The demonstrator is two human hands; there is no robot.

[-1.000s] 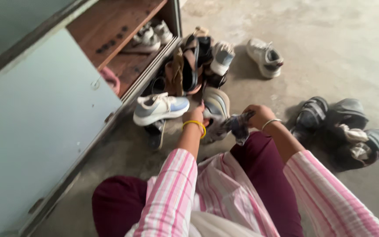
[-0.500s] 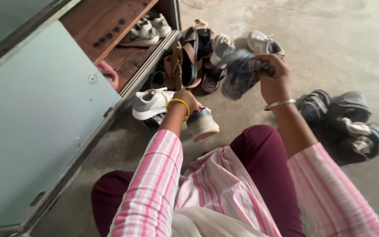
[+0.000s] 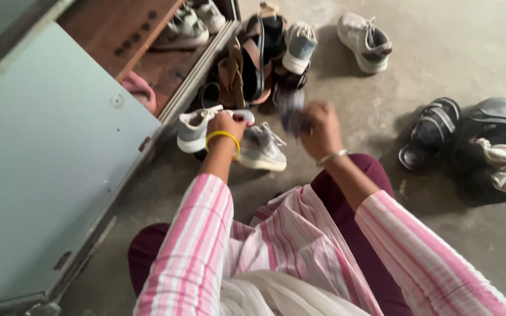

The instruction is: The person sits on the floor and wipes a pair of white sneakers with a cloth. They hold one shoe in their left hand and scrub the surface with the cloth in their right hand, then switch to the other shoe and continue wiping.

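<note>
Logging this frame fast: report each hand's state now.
Left hand: closed on a grey sneaker.
Right hand: closed on a dark cloth, blurred.

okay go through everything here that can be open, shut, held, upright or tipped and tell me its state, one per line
Left hand: gripping a grey sneaker, upright on the floor.
Right hand: clutching a dark cloth, blurred.
Cabinet door: open.
White sneaker: upright, alone.
Sandal pile: tipped, leaning together.
</note>
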